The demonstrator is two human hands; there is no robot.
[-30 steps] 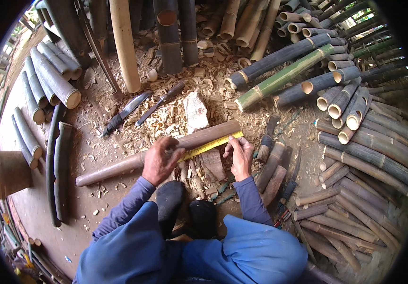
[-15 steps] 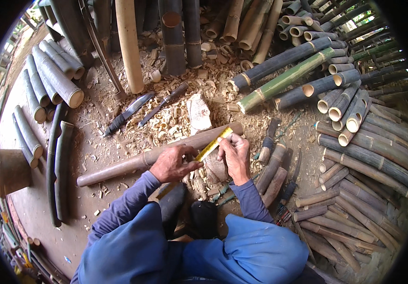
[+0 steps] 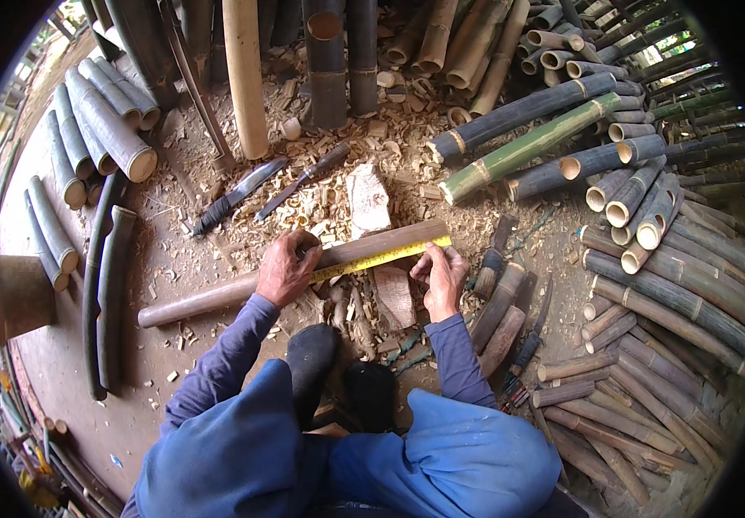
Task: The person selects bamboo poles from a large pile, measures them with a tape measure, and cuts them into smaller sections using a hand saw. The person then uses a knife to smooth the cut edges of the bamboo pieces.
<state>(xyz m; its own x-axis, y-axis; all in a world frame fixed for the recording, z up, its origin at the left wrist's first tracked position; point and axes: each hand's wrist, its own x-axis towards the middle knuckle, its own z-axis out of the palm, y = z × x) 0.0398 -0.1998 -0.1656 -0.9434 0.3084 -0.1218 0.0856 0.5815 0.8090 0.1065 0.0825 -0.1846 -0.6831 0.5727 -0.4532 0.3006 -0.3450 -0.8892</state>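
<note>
On the far left, a brown, round-walled bucket (image 3: pixel 23 298) lies on its side near two long, dark, curved bamboo pieces (image 3: pixel 116 293), which lie side by side. A smooth, brownish bamboo pole (image 3: pixel 200 300) slants across the middle of the floor, its left end lower in view. The left hand (image 3: pixel 283 269) is curled over this pole, near its middle, and a flat, yellow, marked measuring tape (image 3: pixel 372 260) runs from there along the pole's near edge. Beyond the hand lie a broad-bladed knife with a black-wrapped handle (image 3: pixel 239 194) and a slimmer knife with a brown handle (image 3: pixel 303 181), among pale wood shavings. A pale, rough-cut wooden block (image 3: pixel 367 198) stands just beyond the pole. The right hand (image 3: pixel 441 281) has bent fingers, the index fingertip at the tape's right end; whether it pinches the tape I cannot tell. Farther right lies a green bamboo tube (image 3: pixel 532 148).
</note>
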